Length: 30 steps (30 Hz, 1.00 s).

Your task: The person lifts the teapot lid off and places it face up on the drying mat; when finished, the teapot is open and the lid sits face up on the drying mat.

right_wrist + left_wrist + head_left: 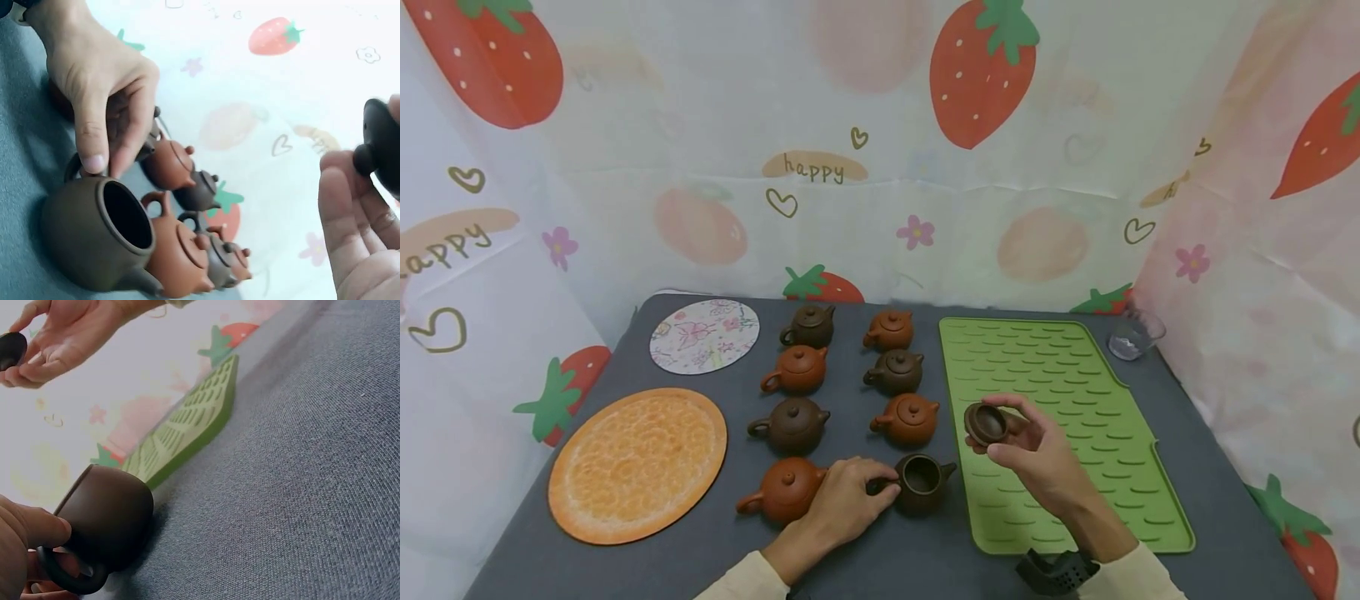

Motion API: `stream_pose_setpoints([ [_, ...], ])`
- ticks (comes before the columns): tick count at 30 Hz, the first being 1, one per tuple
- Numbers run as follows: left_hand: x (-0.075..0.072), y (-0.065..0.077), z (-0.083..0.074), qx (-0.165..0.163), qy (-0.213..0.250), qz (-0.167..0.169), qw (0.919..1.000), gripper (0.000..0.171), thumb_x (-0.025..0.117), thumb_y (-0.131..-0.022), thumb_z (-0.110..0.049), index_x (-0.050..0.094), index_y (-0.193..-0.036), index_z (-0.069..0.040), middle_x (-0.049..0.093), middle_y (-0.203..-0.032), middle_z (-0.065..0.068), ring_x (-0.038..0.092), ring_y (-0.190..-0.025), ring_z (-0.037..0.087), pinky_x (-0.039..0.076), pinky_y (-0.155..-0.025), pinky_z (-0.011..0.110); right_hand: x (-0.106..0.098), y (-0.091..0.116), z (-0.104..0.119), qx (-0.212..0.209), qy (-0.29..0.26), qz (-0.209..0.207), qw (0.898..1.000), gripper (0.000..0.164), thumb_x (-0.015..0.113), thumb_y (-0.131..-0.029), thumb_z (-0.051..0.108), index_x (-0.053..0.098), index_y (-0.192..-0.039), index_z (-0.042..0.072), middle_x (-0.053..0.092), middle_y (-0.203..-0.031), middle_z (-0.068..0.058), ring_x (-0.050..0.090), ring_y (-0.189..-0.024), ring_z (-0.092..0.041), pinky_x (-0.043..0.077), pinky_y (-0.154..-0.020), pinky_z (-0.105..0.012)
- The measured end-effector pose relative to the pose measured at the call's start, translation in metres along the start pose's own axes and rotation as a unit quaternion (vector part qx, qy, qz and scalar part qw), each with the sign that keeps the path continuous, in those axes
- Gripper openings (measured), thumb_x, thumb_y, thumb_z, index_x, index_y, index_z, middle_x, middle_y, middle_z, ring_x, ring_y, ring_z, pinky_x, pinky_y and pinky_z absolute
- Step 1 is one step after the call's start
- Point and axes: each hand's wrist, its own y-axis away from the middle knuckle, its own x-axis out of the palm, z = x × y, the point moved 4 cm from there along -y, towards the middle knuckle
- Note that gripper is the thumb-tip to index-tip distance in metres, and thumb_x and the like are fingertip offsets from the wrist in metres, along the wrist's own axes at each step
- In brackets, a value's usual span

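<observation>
My left hand (852,493) pinches the loop handle of a dark brown teapot (921,492), which stands lidless on the grey table with its spout to the right. Its dark mouth faces up in the head view. In my right hand (1036,446) is the dark teapot lid (986,424), held tilted above the green mat's left edge with its hollow underside toward the head camera. The right wrist view shows the lid's knob (364,160) by the fingers. An orange-brown teapot (789,490) sits just left of my left hand, partly hidden by it.
Several lidded teapots, dark and orange-brown, stand in two columns, among them an orange-brown one (910,419) behind the open pot. A green ridged mat (1075,375) lies at right, a clear glass (1135,335) beyond it. Two round mats, tan (638,467) and floral (704,337), lie at left.
</observation>
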Motion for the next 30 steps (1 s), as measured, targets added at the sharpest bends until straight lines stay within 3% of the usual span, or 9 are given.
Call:
stream_pose_setpoints([
  [5,0.001,0.0,0.001,0.002,0.006,-0.002,1.0,0.012,0.078,-0.082,-0.013,0.076,-0.094,-0.014,0.07,-0.09,-0.003,0.062,-0.08,0.01,0.051,-0.072,0.028,-0.007,0.007,0.012,0.008,0.047,-0.023,0.999,0.047,0.054,-0.09,-0.015,0.046,-0.132,0.003,0.055,-0.122,-0.016,0.06,-0.107,-0.025,0.05,-0.086,-0.035],
  [12,0.001,0.0,0.002,-0.001,0.008,0.0,1.0,0.012,0.078,-0.082,-0.013,0.077,-0.094,-0.014,0.07,-0.09,-0.004,0.063,-0.08,0.01,0.051,-0.072,0.028,-0.019,0.021,0.026,0.003,0.107,-0.05,0.993,0.049,0.052,-0.089,-0.017,0.045,-0.134,0.001,0.057,-0.123,-0.013,0.059,-0.104,-0.02,0.051,-0.08,-0.031],
  [20,0.0,0.0,0.001,0.001,0.005,0.004,1.0,0.012,0.078,-0.082,-0.013,0.077,-0.094,-0.013,0.07,-0.09,-0.003,0.063,-0.08,0.01,0.051,-0.073,0.029,-0.031,0.041,0.041,0.022,0.121,-0.095,0.988,0.051,0.052,-0.09,-0.018,0.045,-0.135,0.004,0.059,-0.123,-0.008,0.06,-0.106,-0.018,0.051,-0.08,-0.03],
  [30,0.0,0.0,0.001,-0.008,0.008,0.006,0.9999,0.011,0.078,-0.083,-0.014,0.077,-0.094,-0.013,0.07,-0.09,-0.003,0.063,-0.081,0.01,0.051,-0.072,0.029,-0.049,0.063,0.049,0.025,0.16,-0.115,0.98,0.052,0.053,-0.09,-0.019,0.04,-0.138,-0.003,0.057,-0.128,-0.006,0.058,-0.112,-0.016,0.051,-0.081,-0.029],
])
